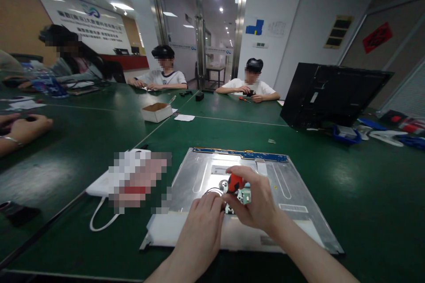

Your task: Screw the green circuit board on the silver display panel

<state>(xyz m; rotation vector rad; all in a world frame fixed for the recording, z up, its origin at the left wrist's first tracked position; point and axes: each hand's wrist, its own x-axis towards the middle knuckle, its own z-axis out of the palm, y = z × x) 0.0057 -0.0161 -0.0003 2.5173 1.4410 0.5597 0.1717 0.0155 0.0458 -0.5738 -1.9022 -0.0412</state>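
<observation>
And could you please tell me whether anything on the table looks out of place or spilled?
I see no spill. One small scrap looks stray: it lies by itself on the green table, beyond the metal panel, and is too small to identify.

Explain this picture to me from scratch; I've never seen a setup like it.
There is no robot here, only a person's two bare hands. The single picture comes from a camera on that person's head, looking forward and down.

The right hand grips an orange-and-black screwdriver over a metal panel lying on the green table. The left hand is beside it, over the panel; what its fingertips touch is hidden.

Left of the panel lies a white item with a strap. Farther off are an open box and, to the right, a black casing. Other people sit around the table.
</observation>
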